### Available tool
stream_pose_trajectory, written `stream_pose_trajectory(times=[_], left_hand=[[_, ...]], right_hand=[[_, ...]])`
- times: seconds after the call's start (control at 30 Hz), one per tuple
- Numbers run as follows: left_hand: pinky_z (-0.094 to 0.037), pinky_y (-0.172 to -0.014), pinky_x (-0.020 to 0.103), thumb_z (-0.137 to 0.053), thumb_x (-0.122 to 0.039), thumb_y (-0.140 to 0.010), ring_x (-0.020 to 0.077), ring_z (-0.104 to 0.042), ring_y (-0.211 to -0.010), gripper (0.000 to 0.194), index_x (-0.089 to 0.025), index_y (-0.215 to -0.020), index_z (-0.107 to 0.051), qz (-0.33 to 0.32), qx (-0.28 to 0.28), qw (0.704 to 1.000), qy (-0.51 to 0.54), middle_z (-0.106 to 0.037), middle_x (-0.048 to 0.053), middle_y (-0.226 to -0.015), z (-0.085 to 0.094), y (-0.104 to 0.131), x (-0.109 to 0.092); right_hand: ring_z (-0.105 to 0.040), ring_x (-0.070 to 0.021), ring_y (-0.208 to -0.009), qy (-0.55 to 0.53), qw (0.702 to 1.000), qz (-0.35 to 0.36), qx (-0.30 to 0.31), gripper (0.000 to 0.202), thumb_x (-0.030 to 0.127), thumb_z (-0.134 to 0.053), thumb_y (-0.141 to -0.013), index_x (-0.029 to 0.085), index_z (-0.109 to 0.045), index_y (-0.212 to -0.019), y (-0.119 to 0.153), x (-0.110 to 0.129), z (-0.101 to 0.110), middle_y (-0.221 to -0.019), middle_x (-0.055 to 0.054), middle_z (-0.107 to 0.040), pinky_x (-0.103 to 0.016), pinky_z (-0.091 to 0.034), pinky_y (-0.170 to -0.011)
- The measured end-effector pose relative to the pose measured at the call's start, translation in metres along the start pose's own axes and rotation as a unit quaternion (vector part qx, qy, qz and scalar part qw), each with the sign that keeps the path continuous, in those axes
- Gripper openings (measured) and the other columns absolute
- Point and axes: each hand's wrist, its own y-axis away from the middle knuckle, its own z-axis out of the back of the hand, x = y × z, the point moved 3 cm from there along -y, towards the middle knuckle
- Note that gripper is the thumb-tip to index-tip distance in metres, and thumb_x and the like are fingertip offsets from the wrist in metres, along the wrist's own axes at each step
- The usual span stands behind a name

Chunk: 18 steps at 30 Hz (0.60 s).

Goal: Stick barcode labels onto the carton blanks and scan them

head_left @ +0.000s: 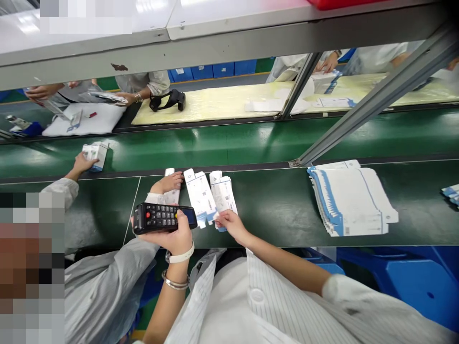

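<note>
In my left hand [179,237] is a black handheld barcode terminal [161,216] with a keypad, its screen end toward the cartons. The thumb lies over its keys. Fingertips of my right hand [232,225] pinch the lower corner of a flat white-and-blue carton [200,193], which lies tilted on the green bench. Just right of it, another flat white carton [224,191] rests partly behind that hand; whether it is a single one I cannot tell.
At left, a co-worker's hand [84,162] holds a white box [96,154] on the green conveyor [204,143]; their other hand [168,183] covers a white carton [172,196]. A stack of flat cartons [355,200] lies right. A metal strut [358,105] slants overhead. More people work opposite.
</note>
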Motion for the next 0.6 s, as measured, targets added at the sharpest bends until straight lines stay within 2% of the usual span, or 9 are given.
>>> stream_pose_trajectory(times=[0.07,0.1,0.17,0.23,0.3,0.37,0.47,0.6], left_hand=[[-0.02,-0.11,0.052,-0.062,-0.013,-0.067,0.0299,-0.013,-0.136,0.076,-0.02,-0.126,-0.015,0.004,0.012,1.0,0.008,-0.012,0.018,-0.141,0.001,-0.001,-0.001],[-0.026,-0.108,0.053,-0.061,-0.013,-0.068,0.0306,-0.023,-0.133,0.075,-0.021,-0.126,-0.015,0.008,0.019,1.0,0.014,-0.01,0.018,-0.142,0.0,0.0,-0.002],[-0.042,-0.098,0.052,-0.059,-0.012,-0.069,0.0275,-0.05,-0.114,0.074,-0.024,-0.127,-0.013,0.013,0.037,0.999,0.031,-0.011,0.019,-0.141,-0.004,0.003,-0.003],[-0.05,-0.087,0.049,-0.058,-0.012,-0.07,0.0198,-0.061,-0.09,0.074,-0.025,-0.128,-0.013,0.018,0.048,0.997,0.049,-0.016,0.02,-0.139,-0.011,0.009,-0.004],[-0.051,-0.084,0.046,-0.058,-0.013,-0.069,0.0156,-0.062,-0.081,0.074,-0.023,-0.127,-0.014,0.022,0.052,0.996,0.074,-0.022,0.02,-0.135,-0.021,0.017,-0.003],[-0.051,-0.084,0.045,-0.059,-0.013,-0.067,0.0151,-0.062,-0.08,0.075,-0.022,-0.127,-0.013,0.031,0.062,0.992,0.102,-0.027,0.02,-0.131,-0.034,0.027,-0.002],[-0.051,-0.082,0.043,-0.059,-0.014,-0.067,0.0158,-0.062,-0.082,0.077,-0.021,-0.127,-0.011,0.046,0.086,0.987,0.126,-0.034,0.018,-0.125,-0.054,0.039,-0.002],[-0.051,-0.08,0.039,-0.057,-0.012,-0.066,0.0138,-0.061,-0.081,0.077,-0.023,-0.127,-0.011,0.056,0.102,0.985,0.13,-0.036,0.016,-0.122,-0.071,0.049,-0.002]], right_hand=[[-0.062,-0.0143,-0.061,0.038,0.999,-0.006,0.009,0.019,0.036,-0.055,-0.079,0.019,-0.05,-0.084,-0.013,0.002,-0.021,-0.068,-0.001,-0.063,-0.028,-0.049,-0.06],[-0.061,-0.015,-0.06,0.062,0.998,-0.007,0.008,0.018,0.034,-0.058,-0.077,0.019,-0.052,-0.083,-0.017,0.002,-0.025,-0.066,0.0,-0.062,-0.029,-0.049,-0.06],[-0.061,-0.0173,-0.069,0.113,0.994,0.006,-0.014,0.015,0.029,-0.062,-0.074,0.019,-0.054,-0.083,-0.019,0.0,-0.02,-0.071,-0.001,-0.062,-0.032,-0.047,-0.068],[-0.057,-0.021,-0.091,0.158,0.985,0.032,-0.058,0.018,0.026,-0.061,-0.073,0.02,-0.055,-0.089,-0.012,-0.004,0.0,-0.093,-0.006,-0.06,-0.036,-0.042,-0.083],[-0.047,-0.0242,-0.109,0.195,0.974,0.046,-0.109,0.028,0.028,-0.059,-0.075,0.019,-0.052,-0.101,-0.003,-0.012,0.026,-0.111,-0.01,-0.052,-0.038,-0.035,-0.093],[-0.044,-0.0262,-0.11,0.222,0.964,0.041,-0.141,0.04,0.032,-0.061,-0.073,0.017,-0.049,-0.108,0.005,-0.022,0.048,-0.113,-0.012,-0.049,-0.038,-0.034,-0.092],[-0.054,-0.0229,-0.09,0.24,0.96,0.021,-0.142,0.043,0.031,-0.065,-0.068,0.015,-0.05,-0.105,0.009,-0.038,0.063,-0.095,-0.008,-0.055,-0.033,-0.041,-0.077],[-0.055,-0.0159,-0.067,0.237,0.963,0.006,-0.129,0.028,0.022,-0.06,-0.072,0.017,-0.053,-0.098,0.005,-0.047,0.061,-0.071,0.0,-0.057,-0.026,-0.038,-0.063]])
